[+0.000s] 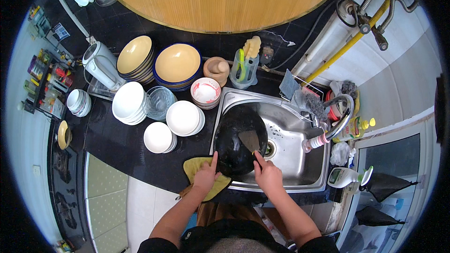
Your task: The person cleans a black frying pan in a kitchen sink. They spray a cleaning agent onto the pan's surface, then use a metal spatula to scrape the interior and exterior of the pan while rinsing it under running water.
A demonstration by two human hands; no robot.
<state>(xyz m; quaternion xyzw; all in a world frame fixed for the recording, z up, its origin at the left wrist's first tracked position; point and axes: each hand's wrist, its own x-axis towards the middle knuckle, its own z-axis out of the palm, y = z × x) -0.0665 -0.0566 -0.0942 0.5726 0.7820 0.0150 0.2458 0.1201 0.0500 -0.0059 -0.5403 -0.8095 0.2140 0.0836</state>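
A black wok [229, 126] rests tilted in the left part of the steel sink [300, 159]. My left hand [206, 176] is at its near left rim, index finger stretched along the edge and the other fingers curled. Under that hand, a yellow-green cloth [193, 165] hangs over the counter's front edge. Closed round the near end of a flat metal scraper [248, 139], my right hand [269, 176] is over the near side of the wok. The scraper's wide blade lies against the wok's inside; its handle is mostly hidden by my fingers.
Stacks of white bowls [158, 137], yellow bowls [178, 63] and glass bowls [160, 102] stand left of the sink. A wooden mortar [216, 69] and a utensil holder [243, 73] are behind it. The faucet [344, 117] arches over the sink's right side, near a spray bottle [344, 177].
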